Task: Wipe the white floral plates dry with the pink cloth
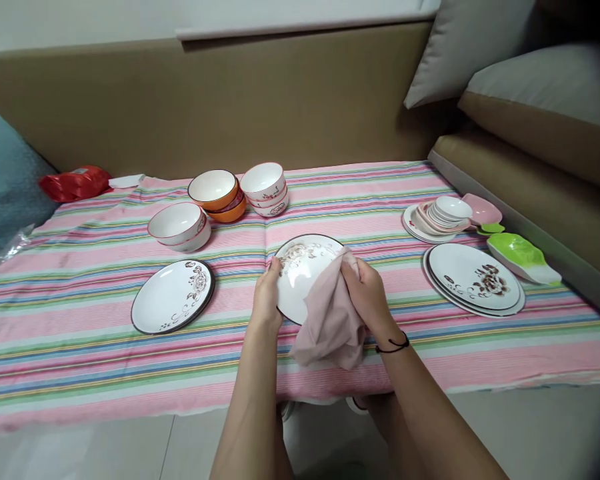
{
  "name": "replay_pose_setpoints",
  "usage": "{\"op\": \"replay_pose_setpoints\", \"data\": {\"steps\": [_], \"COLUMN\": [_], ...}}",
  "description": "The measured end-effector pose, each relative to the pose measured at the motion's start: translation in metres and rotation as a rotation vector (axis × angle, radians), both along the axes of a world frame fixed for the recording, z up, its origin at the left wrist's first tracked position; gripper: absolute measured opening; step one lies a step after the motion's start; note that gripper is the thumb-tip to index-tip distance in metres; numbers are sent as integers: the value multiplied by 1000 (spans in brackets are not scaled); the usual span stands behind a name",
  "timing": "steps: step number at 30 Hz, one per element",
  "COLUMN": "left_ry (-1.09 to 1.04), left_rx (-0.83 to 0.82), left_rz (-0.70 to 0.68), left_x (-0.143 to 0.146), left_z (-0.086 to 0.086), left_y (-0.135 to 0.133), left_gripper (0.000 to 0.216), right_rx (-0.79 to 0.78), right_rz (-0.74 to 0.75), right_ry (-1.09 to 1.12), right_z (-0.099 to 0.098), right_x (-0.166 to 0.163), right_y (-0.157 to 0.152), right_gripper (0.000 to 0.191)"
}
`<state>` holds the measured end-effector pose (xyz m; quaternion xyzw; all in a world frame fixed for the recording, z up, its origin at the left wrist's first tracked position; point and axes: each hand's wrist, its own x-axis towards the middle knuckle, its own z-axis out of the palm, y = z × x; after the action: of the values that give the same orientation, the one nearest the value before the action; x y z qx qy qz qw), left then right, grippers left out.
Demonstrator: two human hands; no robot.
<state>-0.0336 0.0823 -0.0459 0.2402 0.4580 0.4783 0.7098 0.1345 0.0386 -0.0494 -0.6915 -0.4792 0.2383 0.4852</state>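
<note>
A white plate (291,288) with a dark rim and brown flower print is held up in front of me, over the striped cloth. My left hand (269,293) grips its left edge, thumb on top. At the right edge, my right hand (369,293) is closed on a dusty-pink wiping cloth (330,327), which drapes over the plate's right and lower part. The cloth hides much of the right hand's fingertips. To the left lie stacked plates (167,300) of the same kind; to the right is another stack of flowered plates (470,277).
Stacked bowls stand at the back left: white bowls (177,223), orange bowls (214,190) and red-rimmed bowls (264,180). Small dishes (447,210) and a green leaf-shaped dish (517,250) sit at the right. A red package (77,183) lies far left. Sofa cushions (540,153) border the right side.
</note>
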Motion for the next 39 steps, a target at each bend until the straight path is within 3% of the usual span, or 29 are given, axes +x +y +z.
{"op": "replay_pose_setpoints", "data": {"steps": [3,7,12,17,20,23,27,30,33,36,39], "left_ry": [-22,25,109,222,206,174,50,-58,-106,31,289], "left_rx": [-41,32,70,62,49,53,33,7,11,8,201], "left_rz": [44,-15,-242,-539,-597,-471,-143,67,144,91,227], "left_x": [1,3,2,-1,-2,-3,0,5,7,6,5], "left_z": [-2,1,6,11,12,10,6,6,6,9,26], "left_y": [4,3,-3,-10,-12,-11,-6,-1,0,-2,-12], "left_gripper": [54,48,44,36,35,38,47,48,40,41,43], "right_rx": [-38,-54,-7,-2,-25,-28,-63,-94,-90,-54,-29], "right_rz": [-6,-12,27,274,336,220,63,33,25,-2,-34], "right_ry": [7,16,-60,-268,-276,-227,-127,38,219,356,396], "right_z": [-3,-4,0,2,1,0,-2,-4,-8,-13,-16], "right_x": [-3,6,19,11,6,8,11,4,-6,-10,-7], "right_y": [1,7,8,4,4,5,5,5,5,8,10], "right_gripper": [35,36,40,43,45,45,37,27,25,27,32]}}
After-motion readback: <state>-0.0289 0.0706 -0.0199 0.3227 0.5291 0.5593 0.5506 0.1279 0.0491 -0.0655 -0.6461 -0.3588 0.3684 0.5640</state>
